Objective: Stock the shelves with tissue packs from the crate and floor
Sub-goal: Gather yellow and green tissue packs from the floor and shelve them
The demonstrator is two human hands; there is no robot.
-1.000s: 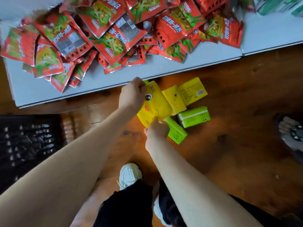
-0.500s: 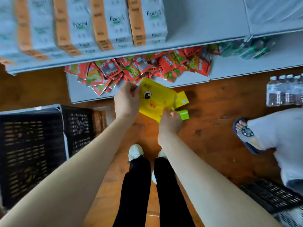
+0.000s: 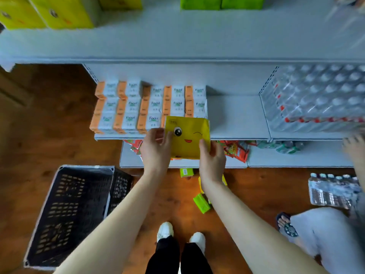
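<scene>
I hold a yellow tissue pack point(image 3: 187, 138) with a winking face between both hands, in front of the middle shelf point(image 3: 237, 119). My left hand point(image 3: 156, 149) grips its left edge and my right hand point(image 3: 212, 159) grips its lower right corner. Small green tissue packs point(image 3: 201, 203) and a yellow one lie on the wooden floor below my arms. More yellow packs point(image 3: 59, 14) and green packs point(image 3: 221, 2) stand on the top shelf. A black crate point(image 3: 67, 214) sits on the floor at the left.
White and orange Facial tissue boxes point(image 3: 150, 107) fill the left of the middle shelf. Bottled water packs point(image 3: 316, 99) fill its right side, and another lies on the floor point(image 3: 333, 192). Red snack bags point(image 3: 235, 150) lie on the bottom shelf. Another person crouches at the right point(image 3: 324, 240).
I have stood up and lifted the yellow pack from the floor to the height of the middle shelf. The view rose from the bottom shelf to the upper shelves.
</scene>
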